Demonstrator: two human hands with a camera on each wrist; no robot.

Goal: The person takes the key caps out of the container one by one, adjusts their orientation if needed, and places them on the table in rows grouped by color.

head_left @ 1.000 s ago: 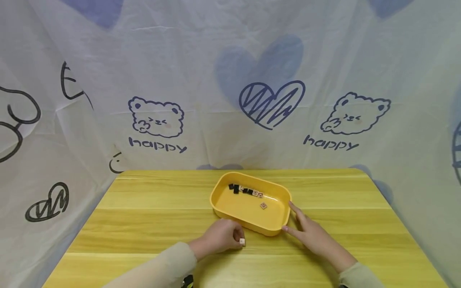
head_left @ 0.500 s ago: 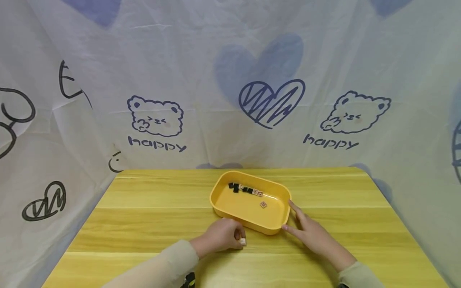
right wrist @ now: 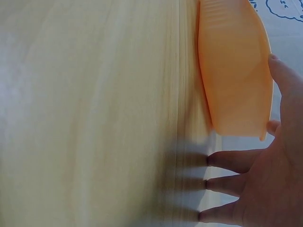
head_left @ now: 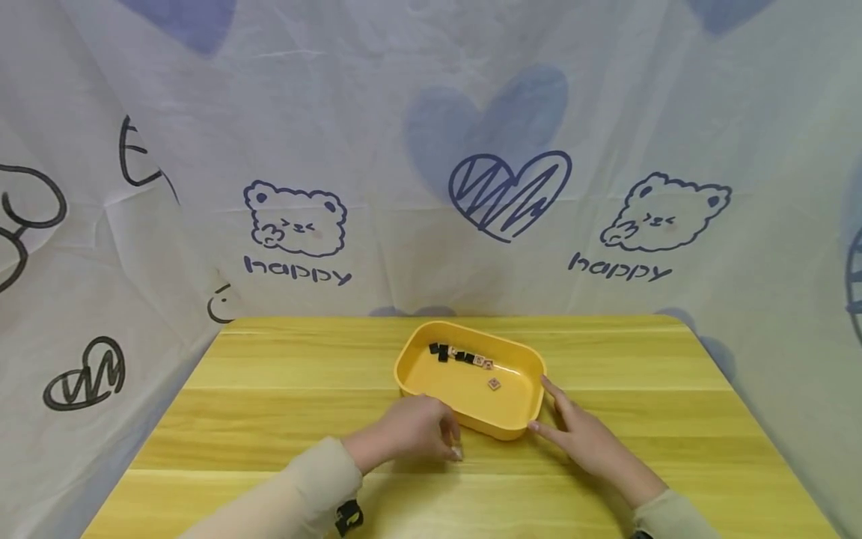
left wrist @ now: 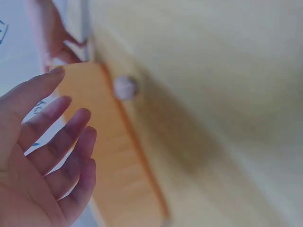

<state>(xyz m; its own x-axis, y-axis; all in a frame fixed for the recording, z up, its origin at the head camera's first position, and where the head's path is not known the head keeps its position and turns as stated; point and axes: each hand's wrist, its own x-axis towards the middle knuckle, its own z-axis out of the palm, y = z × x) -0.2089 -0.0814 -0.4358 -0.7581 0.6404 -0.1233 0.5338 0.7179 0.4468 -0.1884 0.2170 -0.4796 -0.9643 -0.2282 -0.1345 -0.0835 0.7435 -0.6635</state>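
Observation:
My left hand (head_left: pixel 419 430) is in front of the yellow tray (head_left: pixel 471 419), palm over the table. In the left wrist view its fingers (left wrist: pixel 78 118) are loosely bent and spread, with nothing between them. A small pale cube-shaped piece (left wrist: pixel 125 88), blurred, lies on the table just beyond the fingertips and beside the tray's wall; the head view shows the same piece (head_left: pixel 457 453) by the fingertips. At the tray's right end, my right hand (head_left: pixel 586 442) touches the rim with thumb and forefinger. Its other fingers (right wrist: pixel 232 160) stretch out straight toward the table in the right wrist view.
Inside the tray, several small black pieces (head_left: pixel 442 352) and pale square pieces (head_left: pixel 479 361) form a row along the back wall. A single pale piece (head_left: pixel 494 384) lies nearer the right end. Behind the wooden table (head_left: pixel 283 374) hangs a printed cloth (head_left: pixel 377 150).
My left hand has lifted slightly and loosened from the pale piece it pinched, which now lies at its fingertips. The right hand and the tray stay in place.

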